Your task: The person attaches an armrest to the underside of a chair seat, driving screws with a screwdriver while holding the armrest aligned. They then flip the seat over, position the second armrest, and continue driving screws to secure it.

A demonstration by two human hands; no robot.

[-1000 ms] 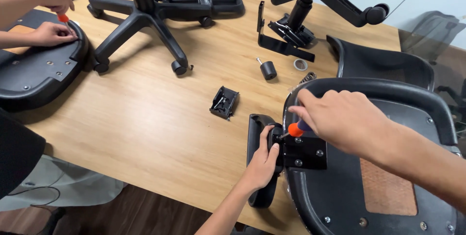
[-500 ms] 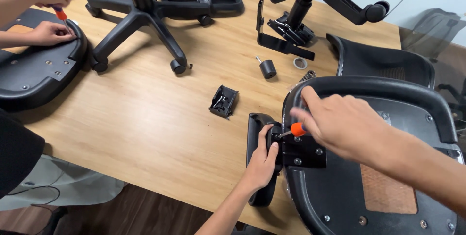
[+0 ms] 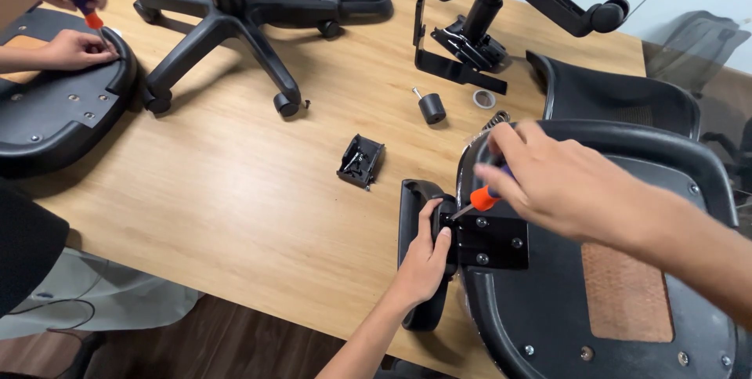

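Armrest (image 3: 413, 222) lies at the near edge of the wooden surface (image 3: 235, 191), against the seat underside (image 3: 611, 301). My left hand (image 3: 427, 258) has its grip closed around it beside the bracket plate (image 3: 492, 242). My right hand (image 3: 560, 183) is closed on the orange-handled screwdriver (image 3: 479, 199), tip at the plate. I see a small black box (image 3: 361, 161) near on the left.

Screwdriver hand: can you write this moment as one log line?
right hand: holds screwdriver on bracket | left hand: grips armrest | seat: upside down

The screwdriver (image 3: 484, 197) has an orange handle. The seat (image 3: 611, 269), armrest (image 3: 411, 214) and bracket (image 3: 492, 242) are black; a brown woven patch (image 3: 625, 293) sits at four o'clock. The worktop (image 3: 235, 191) is light wood grain.
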